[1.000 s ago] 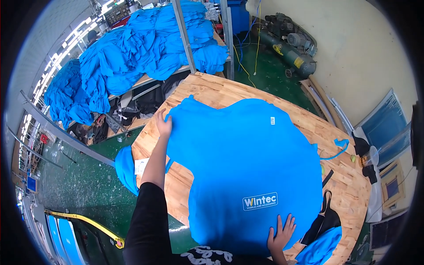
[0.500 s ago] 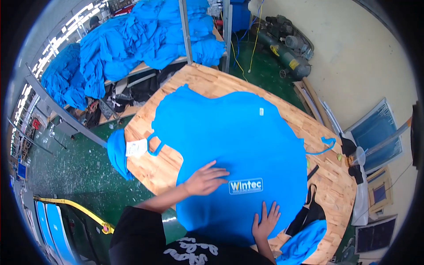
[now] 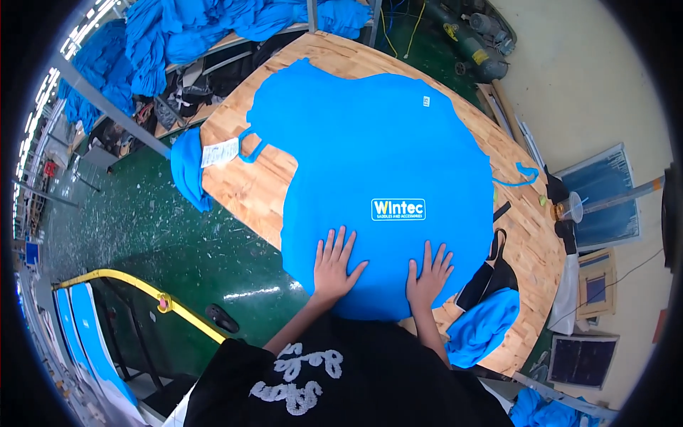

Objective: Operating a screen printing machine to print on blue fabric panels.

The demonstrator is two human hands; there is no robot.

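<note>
A large blue fabric cover (image 3: pixel 370 149) lies spread out on the wooden table (image 3: pixel 245 203), its near edge reaching my body. It bears a printed rectangular logo and, near the far right, a small white tag (image 3: pixel 426 102). My left hand (image 3: pixel 336 267) rests flat on the near left part of the cover, fingers apart. To the right, my right hand (image 3: pixel 428 276) also lies flat on it with spread fingers, below the logo. A blue strap loop (image 3: pixel 249 146) sticks out on the left, and a thin blue strap (image 3: pixel 525 174) on the right.
A bunched blue cloth (image 3: pixel 484 327) and a black strapped piece (image 3: pixel 504 274) lie at the near right. Folded blue fabric with a white label (image 3: pixel 220 152) hangs over the left edge. A plastic cup (image 3: pixel 572 207) is at the right. Blue fabric piles (image 3: pixel 206 28) fill a rack behind.
My left hand has moved from beside the logo to the near left part of the cover. The right hand stays flat on the cover. The view has tilted downward.
</note>
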